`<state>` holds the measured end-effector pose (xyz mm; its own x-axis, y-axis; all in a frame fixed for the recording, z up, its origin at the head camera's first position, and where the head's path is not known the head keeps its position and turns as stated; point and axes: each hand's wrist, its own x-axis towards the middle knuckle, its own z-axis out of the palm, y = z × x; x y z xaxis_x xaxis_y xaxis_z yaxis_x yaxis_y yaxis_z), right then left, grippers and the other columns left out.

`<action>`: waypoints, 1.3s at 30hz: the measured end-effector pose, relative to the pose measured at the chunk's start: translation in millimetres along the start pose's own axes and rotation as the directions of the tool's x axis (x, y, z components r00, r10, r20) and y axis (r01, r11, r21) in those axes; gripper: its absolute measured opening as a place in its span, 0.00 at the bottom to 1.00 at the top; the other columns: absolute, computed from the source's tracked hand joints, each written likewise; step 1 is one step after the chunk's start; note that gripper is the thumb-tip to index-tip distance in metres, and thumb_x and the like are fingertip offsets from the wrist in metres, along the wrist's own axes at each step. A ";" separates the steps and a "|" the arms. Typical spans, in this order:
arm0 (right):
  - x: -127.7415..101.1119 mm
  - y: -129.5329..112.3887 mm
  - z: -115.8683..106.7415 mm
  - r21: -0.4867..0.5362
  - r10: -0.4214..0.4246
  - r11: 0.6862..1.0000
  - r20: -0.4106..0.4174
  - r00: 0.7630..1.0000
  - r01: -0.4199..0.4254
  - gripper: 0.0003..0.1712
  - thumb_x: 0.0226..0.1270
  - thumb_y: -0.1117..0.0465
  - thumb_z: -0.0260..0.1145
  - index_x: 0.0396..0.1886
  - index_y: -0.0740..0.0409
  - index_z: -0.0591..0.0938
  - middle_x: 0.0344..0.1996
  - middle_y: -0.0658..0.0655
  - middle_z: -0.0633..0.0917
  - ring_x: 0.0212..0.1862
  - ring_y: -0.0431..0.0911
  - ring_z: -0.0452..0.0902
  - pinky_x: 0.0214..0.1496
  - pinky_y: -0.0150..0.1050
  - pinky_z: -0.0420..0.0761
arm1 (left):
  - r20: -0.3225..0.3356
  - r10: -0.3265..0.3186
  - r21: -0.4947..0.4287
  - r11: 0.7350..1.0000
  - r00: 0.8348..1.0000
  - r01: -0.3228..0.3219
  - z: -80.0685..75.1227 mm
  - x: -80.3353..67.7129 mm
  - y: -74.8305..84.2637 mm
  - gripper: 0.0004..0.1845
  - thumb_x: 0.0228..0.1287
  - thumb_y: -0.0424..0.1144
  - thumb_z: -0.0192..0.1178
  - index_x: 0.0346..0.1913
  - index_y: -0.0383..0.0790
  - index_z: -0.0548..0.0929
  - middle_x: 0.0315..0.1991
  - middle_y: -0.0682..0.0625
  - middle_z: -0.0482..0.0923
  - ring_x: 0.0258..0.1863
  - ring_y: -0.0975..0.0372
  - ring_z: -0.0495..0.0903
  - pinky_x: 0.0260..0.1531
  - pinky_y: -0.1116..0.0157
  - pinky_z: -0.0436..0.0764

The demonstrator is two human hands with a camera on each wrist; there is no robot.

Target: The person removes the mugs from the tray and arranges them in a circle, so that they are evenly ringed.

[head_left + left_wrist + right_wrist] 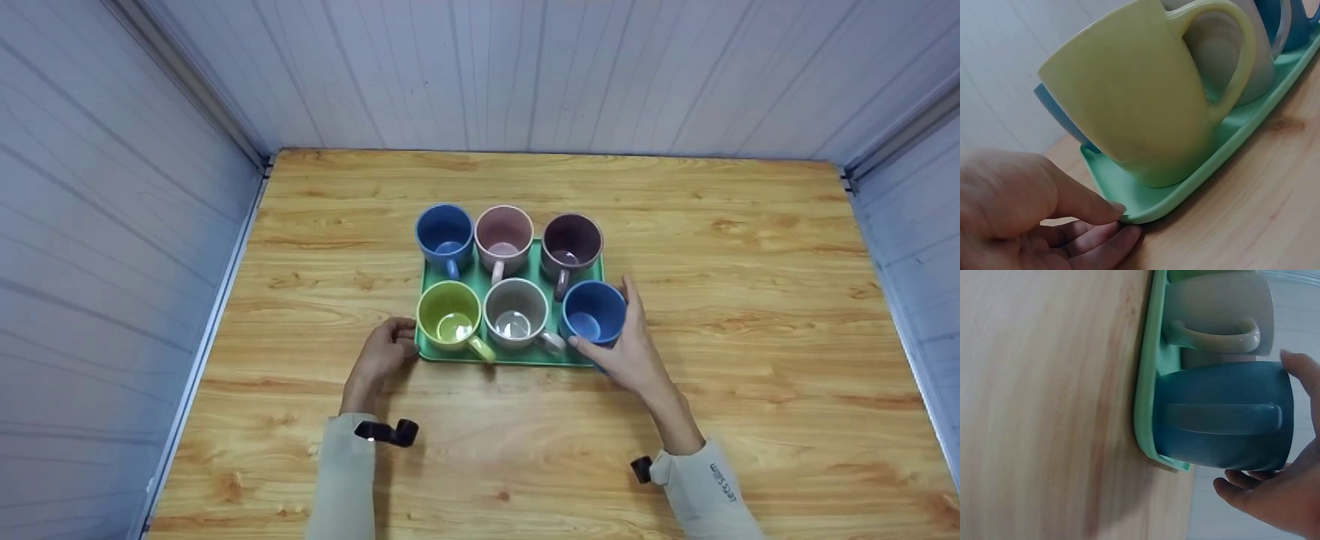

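A green tray (536,259) bears two rows of mugs. Its near left corner is pinched by my left hand (385,350); in the left wrist view the thumb (1092,205) lies on the rim and the other fingers are below it. My right hand (628,345) holds a blue mug (592,311) at the near right, thumb and fingers around its upper part. This mug stands upright, handle towards me. Beside it are a grey mug (516,313) and a yellow-green mug (448,315). Behind stand another blue mug (444,232), a pink mug (504,234) and a purple mug (571,244).
The tray lies on a wooden table (495,450). Pale panelled walls rise at the back (495,75), the left (112,225) and the right. Neighbouring mugs stand close together, and the grey mug's handle points towards the held blue mug.
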<state>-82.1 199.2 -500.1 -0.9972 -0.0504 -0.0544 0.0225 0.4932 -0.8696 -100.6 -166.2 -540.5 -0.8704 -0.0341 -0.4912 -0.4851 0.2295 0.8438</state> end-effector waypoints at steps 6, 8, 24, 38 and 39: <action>0.6 2.0 0.9 -0.009 0.024 1.000 -0.004 1.000 -0.024 0.69 0.46 0.47 0.77 0.76 0.54 0.40 0.73 0.64 0.53 0.72 0.57 0.52 0.71 0.59 0.55 | -0.023 0.022 0.047 0.999 1.000 -0.021 3.4 -2.8 1.1 0.26 0.53 0.17 0.48 0.58 0.26 0.71 0.47 0.39 0.74 0.47 0.54 0.73 0.46 0.67 0.75; 0.8 2.2 0.7 -0.015 0.022 1.000 -0.005 1.000 -0.022 0.69 0.46 0.47 0.78 0.76 0.56 0.40 0.73 0.65 0.53 0.72 0.58 0.52 0.72 0.59 0.54 | -0.022 0.025 0.066 0.998 0.999 -0.024 3.6 -3.8 1.5 0.26 0.54 0.17 0.47 0.59 0.26 0.70 0.47 0.39 0.74 0.48 0.54 0.73 0.47 0.65 0.75; 0.0 2.2 -0.8 -0.053 0.006 0.999 -0.047 0.999 -0.009 0.61 0.43 0.45 0.79 0.72 0.59 0.56 0.68 0.62 0.64 0.67 0.55 0.61 0.68 0.57 0.61 | -0.034 -0.004 0.039 0.999 0.999 0.005 4.6 -2.7 0.0 0.24 0.55 0.17 0.46 0.57 0.27 0.71 0.49 0.38 0.73 0.50 0.53 0.73 0.50 0.62 0.74; -3.7 -0.8 -4.1 -0.072 -0.030 0.997 -0.121 0.992 0.021 0.58 0.41 0.44 0.79 0.70 0.58 0.61 0.64 0.60 0.69 0.63 0.54 0.66 0.64 0.55 0.67 | -0.029 -0.021 0.028 0.999 0.999 0.022 3.8 -3.0 0.3 0.20 0.58 0.20 0.48 0.56 0.27 0.71 0.48 0.39 0.73 0.48 0.54 0.73 0.50 0.64 0.74; -3.9 -1.1 -4.9 -0.067 -0.029 0.998 -0.120 0.992 0.021 0.58 0.41 0.44 0.79 0.70 0.58 0.61 0.64 0.60 0.69 0.63 0.54 0.66 0.63 0.55 0.67 | -0.030 -0.021 0.032 0.999 0.999 0.022 3.8 -2.8 0.4 0.20 0.59 0.20 0.48 0.56 0.27 0.71 0.48 0.39 0.73 0.48 0.55 0.73 0.49 0.64 0.74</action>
<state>-78.6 203.0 -496.5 -0.9987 0.0399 0.0302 -0.0033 0.5493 -0.8356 -98.1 -162.3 -539.6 -0.8623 -0.0683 -0.5017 -0.5009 0.2601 0.8255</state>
